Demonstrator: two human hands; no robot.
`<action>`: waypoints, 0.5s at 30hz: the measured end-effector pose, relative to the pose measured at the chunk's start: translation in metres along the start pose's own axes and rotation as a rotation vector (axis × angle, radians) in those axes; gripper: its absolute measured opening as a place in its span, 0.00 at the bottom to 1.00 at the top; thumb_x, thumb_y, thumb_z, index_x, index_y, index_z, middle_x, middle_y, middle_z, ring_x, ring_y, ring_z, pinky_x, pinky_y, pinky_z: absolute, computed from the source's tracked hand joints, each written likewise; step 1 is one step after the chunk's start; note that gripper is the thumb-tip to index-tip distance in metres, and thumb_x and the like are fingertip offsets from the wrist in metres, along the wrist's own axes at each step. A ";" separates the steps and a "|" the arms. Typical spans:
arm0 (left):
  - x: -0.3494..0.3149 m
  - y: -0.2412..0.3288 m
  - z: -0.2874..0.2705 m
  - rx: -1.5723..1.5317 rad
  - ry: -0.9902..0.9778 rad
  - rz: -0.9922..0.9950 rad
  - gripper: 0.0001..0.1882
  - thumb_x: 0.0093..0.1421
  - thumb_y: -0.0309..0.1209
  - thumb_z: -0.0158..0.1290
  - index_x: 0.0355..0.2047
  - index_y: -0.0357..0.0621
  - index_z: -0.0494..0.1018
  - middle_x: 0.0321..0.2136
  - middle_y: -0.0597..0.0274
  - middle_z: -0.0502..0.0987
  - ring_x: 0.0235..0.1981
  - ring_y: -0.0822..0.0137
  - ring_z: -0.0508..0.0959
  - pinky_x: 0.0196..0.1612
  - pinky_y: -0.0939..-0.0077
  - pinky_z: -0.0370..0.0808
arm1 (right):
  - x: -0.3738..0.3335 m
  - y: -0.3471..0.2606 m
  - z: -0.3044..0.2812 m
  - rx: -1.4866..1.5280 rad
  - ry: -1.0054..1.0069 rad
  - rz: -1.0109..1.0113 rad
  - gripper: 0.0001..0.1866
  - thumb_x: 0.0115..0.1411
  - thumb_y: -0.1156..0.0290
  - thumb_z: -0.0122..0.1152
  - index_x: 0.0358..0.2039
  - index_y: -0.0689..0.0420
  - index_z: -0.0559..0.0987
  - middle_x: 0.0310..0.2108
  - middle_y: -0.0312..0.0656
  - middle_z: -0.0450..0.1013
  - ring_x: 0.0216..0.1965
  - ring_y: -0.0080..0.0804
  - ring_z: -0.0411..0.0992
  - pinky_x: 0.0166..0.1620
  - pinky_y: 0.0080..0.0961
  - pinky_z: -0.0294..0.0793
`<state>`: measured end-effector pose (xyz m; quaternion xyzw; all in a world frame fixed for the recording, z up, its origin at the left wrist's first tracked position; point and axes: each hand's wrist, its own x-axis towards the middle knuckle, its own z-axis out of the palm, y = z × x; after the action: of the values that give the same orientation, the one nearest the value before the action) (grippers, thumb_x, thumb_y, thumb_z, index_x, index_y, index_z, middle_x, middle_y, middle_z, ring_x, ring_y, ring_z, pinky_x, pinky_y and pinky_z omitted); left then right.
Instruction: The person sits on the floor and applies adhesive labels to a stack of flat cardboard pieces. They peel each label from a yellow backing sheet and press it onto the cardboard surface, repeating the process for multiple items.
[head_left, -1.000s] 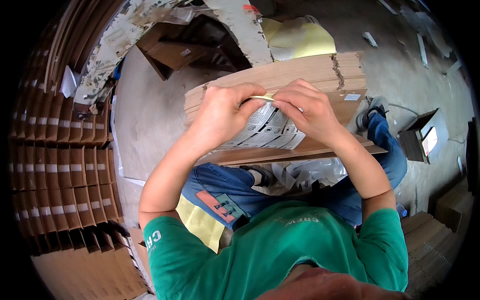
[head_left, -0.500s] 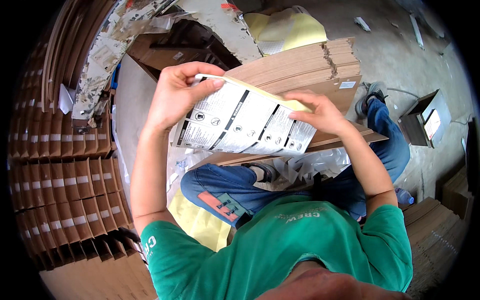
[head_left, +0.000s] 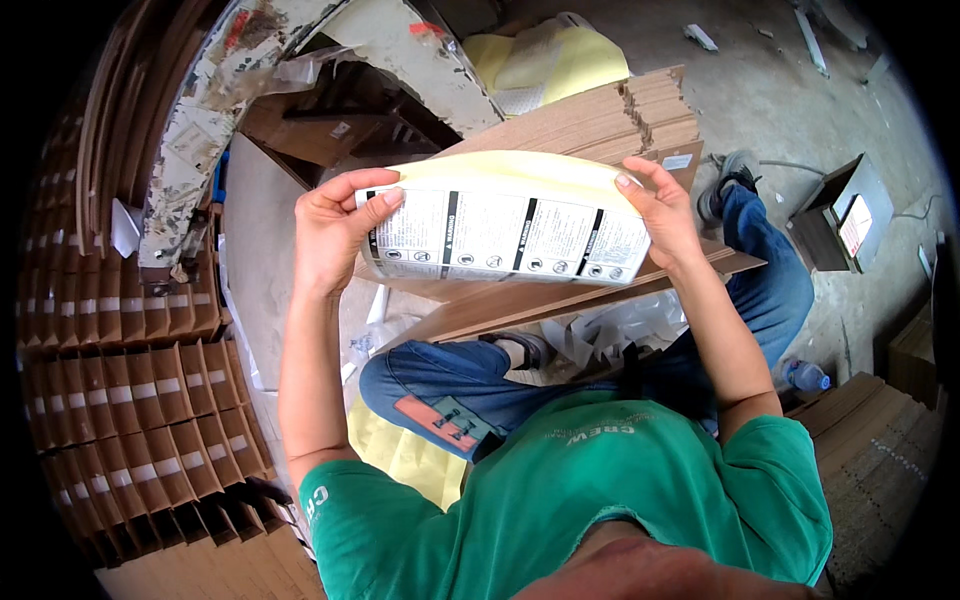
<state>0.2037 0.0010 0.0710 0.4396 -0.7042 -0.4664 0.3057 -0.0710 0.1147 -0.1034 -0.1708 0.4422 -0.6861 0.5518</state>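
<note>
A sheet of printed labels (head_left: 490, 232), white with black bars and small pictograms, hangs stretched between my hands. Its yellow backing (head_left: 510, 167) shows along the curved upper edge. My left hand (head_left: 345, 220) pinches the upper left corner between thumb and fingers. At the upper right corner, my right hand (head_left: 662, 212) grips the sheet the same way. Just behind the sheet stands a stack of flat brown cardboard (head_left: 655, 115), partly hidden by it. Another cardboard piece (head_left: 480, 310) lies below, across my legs.
Rows of folded cardboard boxes (head_left: 140, 385) fill the left side. A worn, paint-flaked frame (head_left: 195, 140) stands at the upper left. On the right are an open dark box (head_left: 835, 215), a plastic bottle (head_left: 803, 375) and stacked cardboard (head_left: 880, 460). Yellow paper (head_left: 550, 65) lies at the back.
My right hand has shifted outward to the sheet's right corner, and my left hand has moved slightly left and down. The sheet now hangs more level, with more yellow backing showing.
</note>
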 end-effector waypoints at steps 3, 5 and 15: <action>-0.004 0.001 0.004 -0.029 0.005 0.017 0.11 0.50 0.20 0.59 0.36 0.34 0.76 0.28 0.60 0.78 0.27 0.77 0.76 0.31 0.87 0.73 | 0.008 -0.004 -0.005 -0.133 -0.067 0.187 0.15 0.55 0.71 0.61 0.42 0.60 0.71 0.32 0.45 0.74 0.28 0.25 0.74 0.27 0.20 0.74; -0.009 0.007 0.010 0.008 -0.006 0.017 0.12 0.50 0.21 0.59 0.37 0.34 0.76 0.29 0.60 0.78 0.28 0.76 0.76 0.33 0.86 0.74 | 0.011 -0.006 -0.011 -0.559 -0.031 0.035 0.19 0.55 0.66 0.62 0.44 0.60 0.72 0.34 0.48 0.74 0.32 0.31 0.73 0.32 0.26 0.74; -0.011 0.023 0.025 0.126 -0.004 0.051 0.11 0.51 0.23 0.59 0.36 0.35 0.76 0.26 0.64 0.78 0.26 0.80 0.75 0.29 0.89 0.71 | -0.009 -0.031 0.067 -1.025 -0.470 -1.107 0.14 0.51 0.64 0.63 0.36 0.56 0.78 0.33 0.40 0.73 0.41 0.37 0.67 0.45 0.31 0.66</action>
<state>0.1790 0.0245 0.0829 0.4391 -0.7436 -0.4140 0.2877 -0.0382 0.0954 -0.0398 -0.7396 0.4259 -0.5175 0.0615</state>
